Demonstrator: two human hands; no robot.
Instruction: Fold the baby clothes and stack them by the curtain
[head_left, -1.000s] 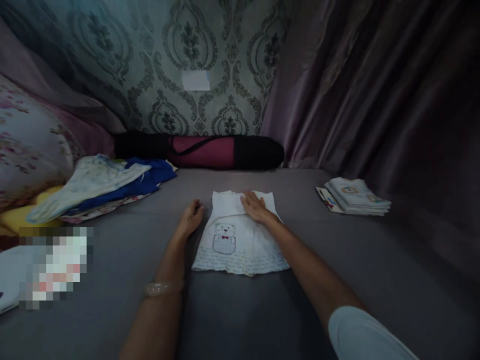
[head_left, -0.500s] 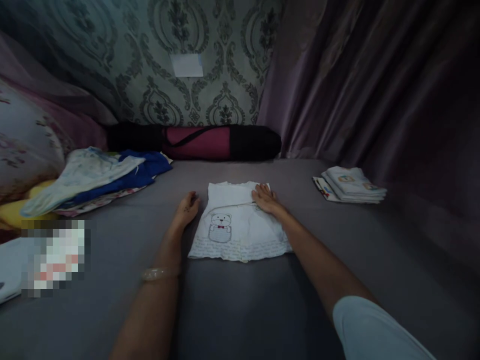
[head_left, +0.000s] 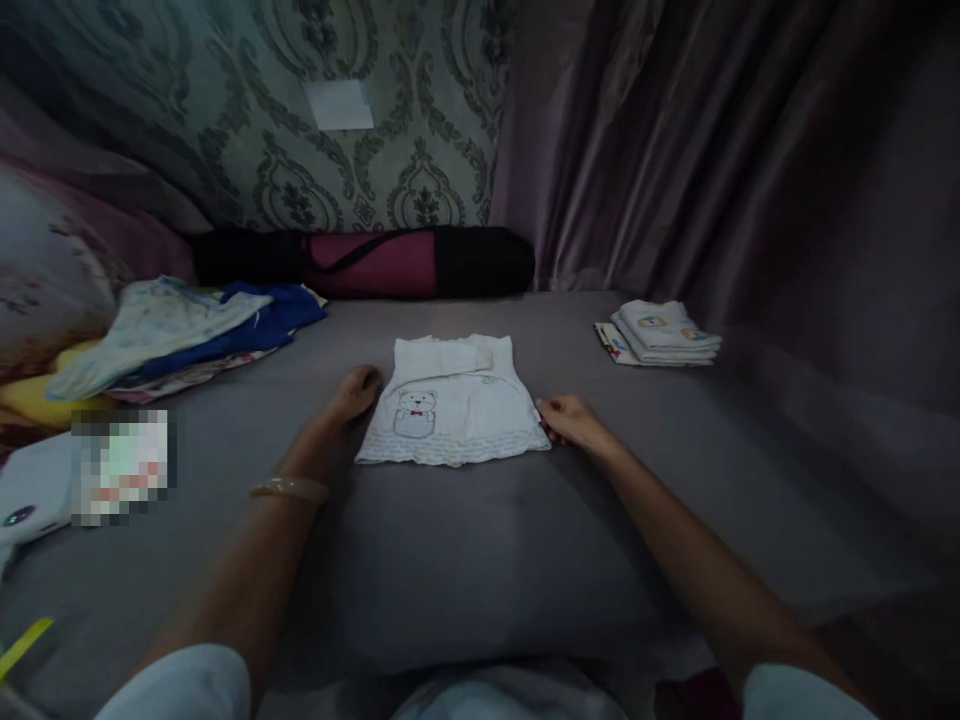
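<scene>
A small white garment (head_left: 480, 410) with a bear print lies flat on the grey sheet, one sleeve folded across its upper part. Beside its left edge rests my left hand (head_left: 355, 393), fingers curled a little and apart, holding nothing. My right hand (head_left: 571, 420) pinches the garment's right edge between thumb and fingers.
Folded clothes (head_left: 667, 335) are stacked at the right. A loose pile of blue and pale clothes (head_left: 195, 330) lies at the left, near a yellow item (head_left: 67, 385) and a white object (head_left: 37, 485). A black and maroon bag (head_left: 375, 262) lies along the wall.
My right hand has moved off the garment's upper part, down to its right edge, and closed there. The sleeve across the top is now uncovered. The view has shifted slightly.
</scene>
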